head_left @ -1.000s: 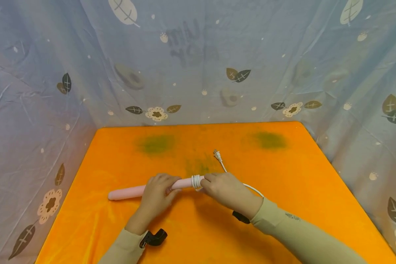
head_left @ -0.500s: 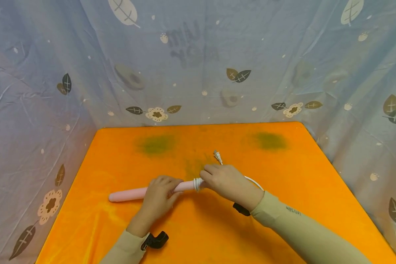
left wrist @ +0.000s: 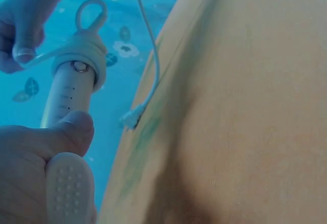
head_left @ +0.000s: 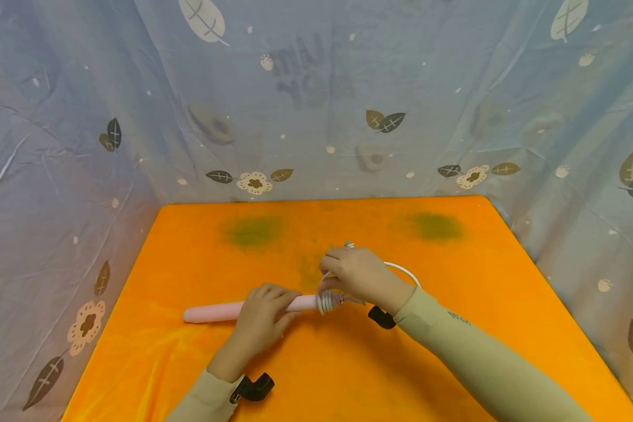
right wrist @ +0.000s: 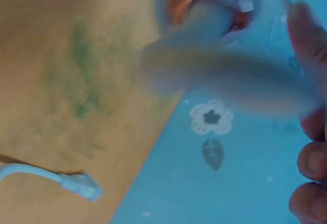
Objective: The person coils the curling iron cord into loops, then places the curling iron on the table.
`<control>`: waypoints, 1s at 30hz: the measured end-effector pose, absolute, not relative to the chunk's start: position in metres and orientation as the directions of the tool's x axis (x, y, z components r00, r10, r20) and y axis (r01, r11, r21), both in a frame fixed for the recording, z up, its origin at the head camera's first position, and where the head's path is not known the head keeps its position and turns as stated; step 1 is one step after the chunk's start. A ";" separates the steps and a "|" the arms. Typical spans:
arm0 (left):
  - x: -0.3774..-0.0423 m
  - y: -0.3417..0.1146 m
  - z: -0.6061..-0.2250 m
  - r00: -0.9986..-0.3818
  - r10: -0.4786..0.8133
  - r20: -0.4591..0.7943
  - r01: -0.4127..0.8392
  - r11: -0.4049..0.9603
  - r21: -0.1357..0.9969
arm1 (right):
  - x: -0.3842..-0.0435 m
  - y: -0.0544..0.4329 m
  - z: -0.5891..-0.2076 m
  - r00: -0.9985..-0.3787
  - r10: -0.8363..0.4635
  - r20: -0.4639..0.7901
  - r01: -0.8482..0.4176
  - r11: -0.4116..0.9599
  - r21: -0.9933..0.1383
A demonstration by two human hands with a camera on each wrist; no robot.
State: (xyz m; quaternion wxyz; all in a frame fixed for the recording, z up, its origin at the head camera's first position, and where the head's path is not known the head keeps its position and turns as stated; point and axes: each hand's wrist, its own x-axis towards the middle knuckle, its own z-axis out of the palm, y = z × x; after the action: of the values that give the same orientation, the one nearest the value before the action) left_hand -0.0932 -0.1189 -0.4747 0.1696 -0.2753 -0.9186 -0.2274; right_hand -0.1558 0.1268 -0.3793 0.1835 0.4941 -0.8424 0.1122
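Observation:
A pink curling iron lies crosswise in front of me, with a white power cord coiled round its handle end. My left hand grips the handle; in the left wrist view its thumb rests beside a dotted thumb lever, below a round button. My right hand is just above the coils and pinches a stretch of cord drawn off them. Beyond that hand, the plug lies on the table, partly hidden in the head view. The iron is blurred in the right wrist view.
An orange cloth with greenish stains covers the table. Bluish-grey curtains printed with leaves and flowers hang at the back and both sides. A loop of cord arcs to the right of the right hand. Black camera mounts sit on the wrists.
My right hand has left the handle's end and risen up and away, pulling cord off the coils. The coils and the handle's tail end now show. The left hand keeps its hold.

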 end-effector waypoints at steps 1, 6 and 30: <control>-0.093 -0.119 -0.475 -0.785 0.429 0.446 0.589 0.741 0.323 | -0.159 0.129 -0.382 -0.475 -0.781 0.406 -0.866 0.498 -0.054; -0.092 -0.122 -0.476 -0.755 0.431 0.495 0.621 0.711 0.329 | -0.176 0.138 -0.393 -0.637 -0.712 0.295 -0.770 0.573 -0.279; -0.099 -0.130 -0.465 -0.730 0.244 0.639 0.609 0.657 0.444 | -0.149 0.128 -0.453 -0.736 -0.651 0.185 -0.635 0.568 -0.523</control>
State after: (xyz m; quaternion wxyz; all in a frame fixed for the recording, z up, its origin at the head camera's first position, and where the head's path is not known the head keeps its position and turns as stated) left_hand -0.0988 -0.1300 -0.4655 0.2736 -0.2454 -0.8682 -0.3333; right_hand -0.1490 0.1280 -0.4532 -0.0142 0.3632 -0.8855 0.2895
